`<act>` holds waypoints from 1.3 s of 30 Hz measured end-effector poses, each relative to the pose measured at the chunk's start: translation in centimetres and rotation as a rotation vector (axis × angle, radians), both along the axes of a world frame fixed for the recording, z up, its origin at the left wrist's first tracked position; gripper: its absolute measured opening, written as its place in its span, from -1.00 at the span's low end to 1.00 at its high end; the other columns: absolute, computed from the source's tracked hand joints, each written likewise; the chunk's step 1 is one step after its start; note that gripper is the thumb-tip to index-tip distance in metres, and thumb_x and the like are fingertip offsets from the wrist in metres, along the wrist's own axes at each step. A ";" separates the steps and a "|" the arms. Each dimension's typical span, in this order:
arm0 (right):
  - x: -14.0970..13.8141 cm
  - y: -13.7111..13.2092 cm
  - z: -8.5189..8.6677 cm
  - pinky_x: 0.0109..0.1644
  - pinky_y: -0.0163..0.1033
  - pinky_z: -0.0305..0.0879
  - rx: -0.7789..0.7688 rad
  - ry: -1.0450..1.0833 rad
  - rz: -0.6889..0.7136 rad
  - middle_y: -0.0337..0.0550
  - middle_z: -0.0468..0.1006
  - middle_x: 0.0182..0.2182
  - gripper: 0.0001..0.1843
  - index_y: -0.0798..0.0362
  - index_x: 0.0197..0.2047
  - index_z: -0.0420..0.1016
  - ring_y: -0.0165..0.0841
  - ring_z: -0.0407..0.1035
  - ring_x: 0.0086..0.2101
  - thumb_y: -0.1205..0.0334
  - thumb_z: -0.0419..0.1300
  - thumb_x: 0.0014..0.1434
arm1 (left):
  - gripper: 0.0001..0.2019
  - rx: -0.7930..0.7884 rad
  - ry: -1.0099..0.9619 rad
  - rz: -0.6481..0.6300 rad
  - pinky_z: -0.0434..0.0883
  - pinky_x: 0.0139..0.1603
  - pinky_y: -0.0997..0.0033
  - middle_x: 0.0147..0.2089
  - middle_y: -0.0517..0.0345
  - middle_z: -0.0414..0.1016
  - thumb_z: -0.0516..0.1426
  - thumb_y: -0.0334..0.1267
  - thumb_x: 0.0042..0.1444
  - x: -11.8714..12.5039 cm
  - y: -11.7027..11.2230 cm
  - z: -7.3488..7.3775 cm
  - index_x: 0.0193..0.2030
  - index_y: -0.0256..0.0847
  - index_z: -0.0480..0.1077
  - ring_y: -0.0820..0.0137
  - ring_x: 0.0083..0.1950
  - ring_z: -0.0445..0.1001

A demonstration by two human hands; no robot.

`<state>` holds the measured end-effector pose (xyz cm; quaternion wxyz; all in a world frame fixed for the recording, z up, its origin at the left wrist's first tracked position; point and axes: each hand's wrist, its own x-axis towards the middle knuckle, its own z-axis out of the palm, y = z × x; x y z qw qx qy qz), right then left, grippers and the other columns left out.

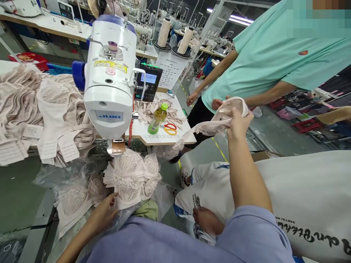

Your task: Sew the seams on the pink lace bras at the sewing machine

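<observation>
Extending left from right hand [240, 123]: lace garment [212, 127].

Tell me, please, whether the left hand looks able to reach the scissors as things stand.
Probably yes: the left hand, at the bras, would need to stretch forward past them, but the scissors lie with handles uncovered on the table, beside the bottle.

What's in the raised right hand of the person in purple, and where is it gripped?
The right hand holds a pale bra near one end; fingers hide the exact spot.
</observation>
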<state>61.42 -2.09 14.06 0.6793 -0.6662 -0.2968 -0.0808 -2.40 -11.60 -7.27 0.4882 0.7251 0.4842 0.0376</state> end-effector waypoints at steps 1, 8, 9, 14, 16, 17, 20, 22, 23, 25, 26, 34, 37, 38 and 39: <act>0.3 0.0 0.1 0.09 -0.01 0.35 -0.020 0.013 -0.041 0.04 0.34 -0.02 -0.65 -0.07 -0.14 0.06 -0.33 0.41 -0.08 0.42 0.16 0.14 | -0.42 -0.042 -0.033 0.047 0.49 -0.04 0.17 -0.06 -0.07 0.58 0.10 -0.06 0.06 0.1 0.1 0.0 0.22 -0.23 0.27 0.13 -0.06 0.59; -3.1 -2.8 -2.5 0.21 0.19 0.13 -0.299 -0.396 -0.205 0.22 0.30 0.07 -0.35 0.05 0.00 0.22 -0.10 0.28 0.08 0.16 0.47 -0.06 | -0.57 -0.052 -0.029 0.109 0.32 -0.36 0.34 -0.43 0.14 0.49 0.13 0.09 0.01 1.8 2.1 -0.5 -0.14 -0.23 0.39 0.24 -0.39 0.47; -5.7 -3.7 -3.9 0.15 0.15 0.19 -0.334 -0.502 -0.113 0.18 0.34 0.04 -0.42 0.07 0.05 0.24 -0.13 0.32 0.05 0.08 0.40 0.06 | -0.62 -0.059 -0.013 0.120 0.29 -0.35 0.36 -0.41 0.13 0.48 0.14 0.08 0.01 2.1 2.4 -0.9 -0.22 -0.22 0.39 0.26 -0.37 0.45; -23.2 -10.2 -13.3 -0.13 -0.14 0.40 -0.709 -0.345 0.671 -0.12 0.56 -0.22 -0.78 0.01 -0.08 0.51 -0.30 0.47 -0.28 0.08 0.23 0.27 | -0.69 -0.110 0.002 0.124 0.14 -0.40 0.43 -0.51 0.26 0.28 0.09 0.01 0.10 2.8 3.5 -1.7 -0.47 -0.18 0.27 0.40 -0.44 0.27; -28.3 -13.0 -17.6 -0.11 -0.13 0.43 -0.862 -0.247 0.866 -0.10 0.58 -0.18 -0.74 -0.02 -0.05 0.53 -0.27 0.49 -0.24 0.07 0.26 0.24 | -0.70 -0.126 -0.021 0.109 0.14 -0.41 0.45 -0.53 0.29 0.24 0.06 -0.03 0.13 3.0 3.7 -0.7 -0.49 -0.18 0.24 0.44 -0.47 0.23; -29.8 -14.2 -19.6 -0.08 -0.11 0.44 -0.897 -0.161 0.891 -0.06 0.57 -0.14 -0.71 -0.01 -0.02 0.52 -0.24 0.50 -0.20 0.06 0.25 0.24 | -0.71 -0.132 -0.036 0.098 0.14 -0.42 0.45 -0.53 0.29 0.22 0.06 -0.05 0.15 3.0 3.7 -0.1 -0.49 -0.18 0.23 0.45 -0.48 0.21; -31.3 -17.2 -25.2 0.09 0.03 0.41 -0.919 0.032 0.718 0.08 0.48 -0.02 -0.51 0.04 0.10 0.43 -0.11 0.44 -0.02 -0.02 0.27 0.16 | -0.73 -0.135 -0.092 0.062 0.15 -0.44 0.47 -0.53 0.30 0.22 0.06 -0.09 0.17 3.0 3.7 1.8 -0.47 -0.19 0.25 0.48 -0.50 0.19; -30.9 -18.6 -28.2 0.19 0.12 0.33 -0.907 0.154 0.591 0.16 0.40 0.10 -0.32 0.06 0.19 0.33 -0.05 0.35 0.10 -0.07 0.32 0.07 | -0.74 -0.128 -0.129 0.050 0.15 -0.43 0.48 -0.52 0.29 0.24 0.07 -0.10 0.18 3.1 3.5 2.6 -0.45 -0.20 0.28 0.48 -0.49 0.20; -30.5 -19.2 -29.4 0.23 0.15 0.29 -0.882 0.266 0.564 0.19 0.34 0.18 -0.22 0.05 0.23 0.28 -0.02 0.30 0.16 -0.09 0.34 0.02 | -0.75 -0.123 -0.145 0.049 0.16 -0.43 0.49 -0.51 0.29 0.26 0.07 -0.10 0.18 3.1 3.4 2.9 -0.43 -0.21 0.29 0.49 -0.48 0.20; -29.7 -19.8 -31.7 0.27 0.16 0.25 -0.785 0.544 0.559 0.16 0.21 0.32 -0.06 -0.01 0.31 0.16 -0.01 0.20 0.26 -0.08 0.38 -0.08 | -0.75 -0.112 -0.172 0.052 0.16 -0.43 0.50 -0.50 0.28 0.28 0.08 -0.12 0.19 3.2 3.2 3.3 -0.43 -0.21 0.30 0.49 -0.48 0.21; -29.4 -19.9 -32.6 0.29 0.15 0.23 -0.729 0.664 0.565 0.12 0.15 0.36 -0.02 -0.05 0.33 0.12 -0.03 0.16 0.30 -0.06 0.38 -0.12 | -0.76 -0.106 -0.183 0.054 0.17 -0.43 0.50 -0.50 0.27 0.29 0.09 -0.13 0.19 3.3 3.0 3.5 -0.43 -0.22 0.31 0.50 -0.48 0.22; -29.1 -18.4 -37.7 0.08 0.02 0.46 -0.614 0.992 0.694 -0.14 0.50 0.15 -0.28 -0.17 0.12 0.33 -0.19 0.46 0.04 0.05 0.30 -0.18 | -0.75 -0.051 -0.238 0.082 0.19 -0.46 0.53 -0.53 0.27 0.32 0.09 -0.17 0.22 4.7 2.0 5.8 -0.44 -0.21 0.27 0.52 -0.51 0.26; -29.5 -18.5 -37.9 0.00 -0.06 0.51 -0.599 1.061 0.711 -0.22 0.54 0.11 -0.33 -0.19 0.08 0.34 -0.26 0.52 -0.06 0.07 0.32 -0.16 | -0.76 -0.056 -0.267 0.078 0.21 -0.46 0.53 -0.54 0.27 0.33 0.10 -0.19 0.22 5.2 1.9 6.3 -0.44 -0.21 0.27 0.52 -0.51 0.27; -29.6 -18.6 -37.8 -0.03 -0.08 0.52 -0.594 1.078 0.721 -0.24 0.55 0.09 -0.35 -0.19 0.07 0.34 -0.28 0.53 -0.09 0.06 0.33 -0.15 | -0.76 -0.060 -0.272 0.078 0.22 -0.47 0.54 -0.54 0.27 0.32 0.10 -0.19 0.21 5.3 2.0 6.5 -0.45 -0.21 0.27 0.52 -0.51 0.27; -29.7 -18.8 -37.6 -0.07 -0.08 0.54 -0.590 1.094 0.737 -0.24 0.57 0.06 -0.37 -0.20 0.07 0.35 -0.28 0.54 -0.12 0.04 0.33 -0.13 | -0.77 -0.064 -0.274 0.079 0.22 -0.47 0.54 -0.54 0.27 0.31 0.10 -0.19 0.21 5.5 2.1 6.6 -0.45 -0.21 0.27 0.52 -0.51 0.27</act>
